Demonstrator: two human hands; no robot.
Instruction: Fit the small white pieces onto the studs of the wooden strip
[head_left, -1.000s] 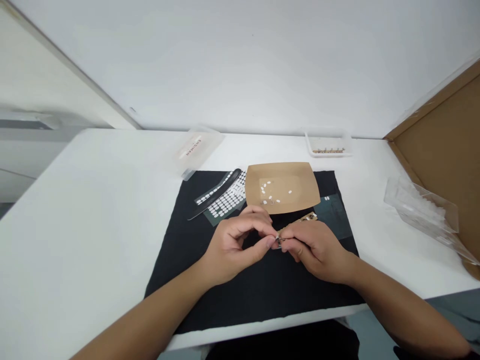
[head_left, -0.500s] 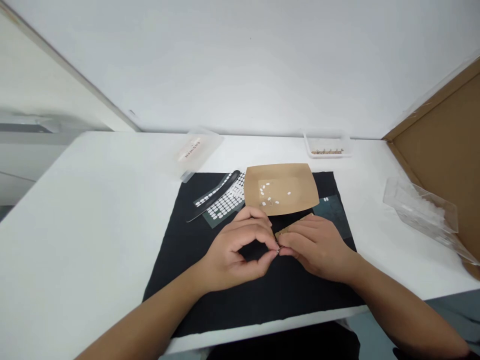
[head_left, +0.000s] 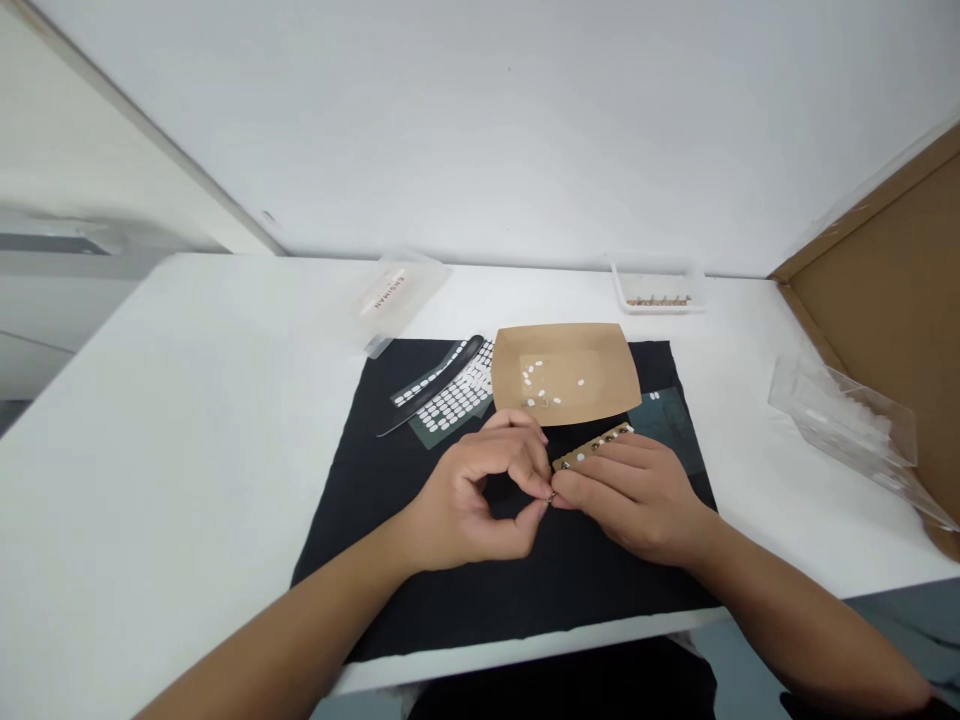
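Observation:
My left hand [head_left: 472,495] and my right hand [head_left: 630,495] meet fingertip to fingertip over a black cloth mat [head_left: 420,560]. Both pinch a tiny metal piece [head_left: 553,494] between them. A narrow brown strip [head_left: 592,446] studded with small metal pieces lies under my right hand's fingers. Just beyond the hands sits a brown paper tray [head_left: 566,372] holding several small white oval pieces.
A dark sheet of white oval stickers [head_left: 450,400] and black tweezers [head_left: 435,395] lie at the mat's far left. A clear plastic box [head_left: 394,295] and a small white tray [head_left: 656,290] stand at the back. A clear plastic container [head_left: 847,425] and a cardboard panel [head_left: 892,300] are on the right.
Both hands dropped a little toward the mat and stayed pinched together. The brown strip shows more beyond my right fingers than half a second ago.

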